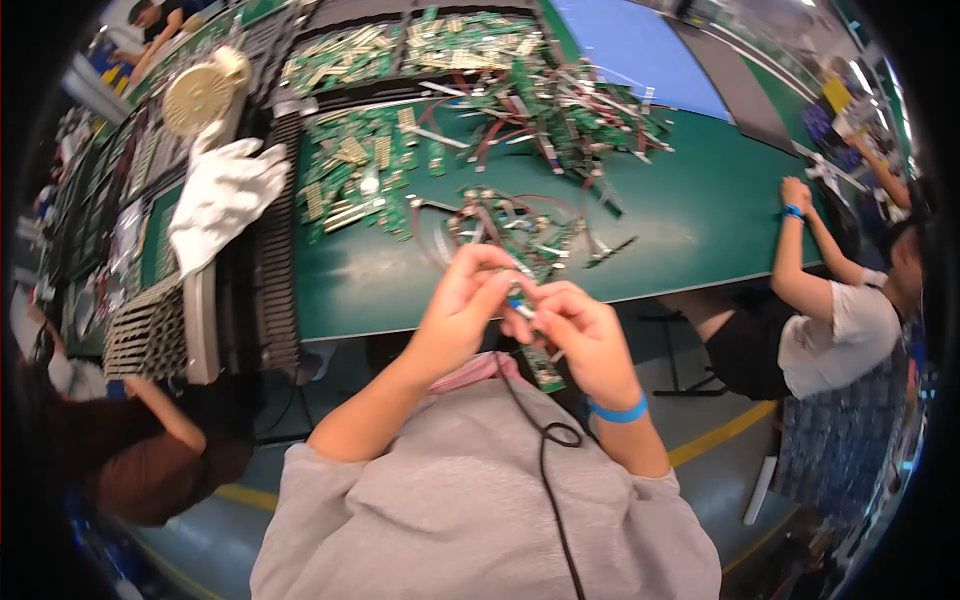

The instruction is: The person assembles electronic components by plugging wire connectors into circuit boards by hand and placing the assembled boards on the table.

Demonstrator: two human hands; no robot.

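Observation:
Between my two hands, just off the table's near edge, is a narrow green circuit board with a white and blue flat cable at its upper part. My left hand pinches the upper end. My right hand, with a blue band at the wrist, has its fingers closed at the cable and the board's side. The board's lower end sticks out below my fingers, over my lap. Just beyond my hands lies a small tangle of boards with red wires and flat cables.
On the green table a larger heap of wired boards lies at the back. Loose small boards spread at the left, beside a black slotted rack and a white glove. A co-worker sits at the right.

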